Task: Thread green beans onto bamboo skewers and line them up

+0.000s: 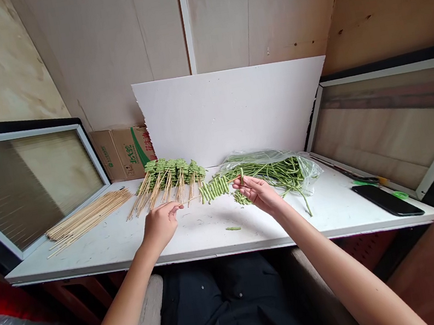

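White table (200, 240): skewers (89, 217), bagged beans (285, 170), phone (387, 200) (apparently).

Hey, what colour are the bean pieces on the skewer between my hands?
The bean pieces are light green, seen best in the head view.

Food-prep corner (200, 237): piled bean skewers (177, 167)

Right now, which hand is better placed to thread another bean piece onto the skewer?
Probably the right hand: it pinches a bean piece by the tip of the skewer, while the left hand holds its opposite end.
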A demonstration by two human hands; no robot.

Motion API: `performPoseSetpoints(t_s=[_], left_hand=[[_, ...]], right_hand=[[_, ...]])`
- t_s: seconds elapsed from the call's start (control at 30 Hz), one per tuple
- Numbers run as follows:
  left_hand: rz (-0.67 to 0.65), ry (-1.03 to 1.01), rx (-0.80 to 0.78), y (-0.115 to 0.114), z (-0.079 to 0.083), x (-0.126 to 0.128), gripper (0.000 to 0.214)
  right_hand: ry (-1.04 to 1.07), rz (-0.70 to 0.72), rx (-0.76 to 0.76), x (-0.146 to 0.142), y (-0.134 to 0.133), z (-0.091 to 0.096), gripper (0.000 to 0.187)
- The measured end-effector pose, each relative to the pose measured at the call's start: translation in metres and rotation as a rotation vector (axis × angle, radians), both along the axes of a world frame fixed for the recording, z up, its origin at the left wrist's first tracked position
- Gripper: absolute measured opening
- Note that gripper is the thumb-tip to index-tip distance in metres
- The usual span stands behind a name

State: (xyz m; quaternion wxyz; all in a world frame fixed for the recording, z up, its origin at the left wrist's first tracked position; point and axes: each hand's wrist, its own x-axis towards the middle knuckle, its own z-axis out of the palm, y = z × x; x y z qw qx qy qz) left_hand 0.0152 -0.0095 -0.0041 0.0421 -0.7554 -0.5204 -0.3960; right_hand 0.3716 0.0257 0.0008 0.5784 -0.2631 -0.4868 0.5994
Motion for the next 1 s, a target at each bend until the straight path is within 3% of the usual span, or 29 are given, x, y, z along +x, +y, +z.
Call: performPoseSetpoints(t_s=[0.57, 1.0], left_hand=[[-0.004, -0.015, -0.037, 0.0001, -0.0002, 0.0003, 0.035], [0.010, 0.008, -0.030, -0.0017, 0.0030, -0.0015, 0.038]], right_hand=[[0.061, -0.009, -0.011, -0.0050, -0.0007, -0.0005, 0.029], [-0.068, -0.114, 0.070, -0.0034, -0.0046, 0.0049, 0.028]])
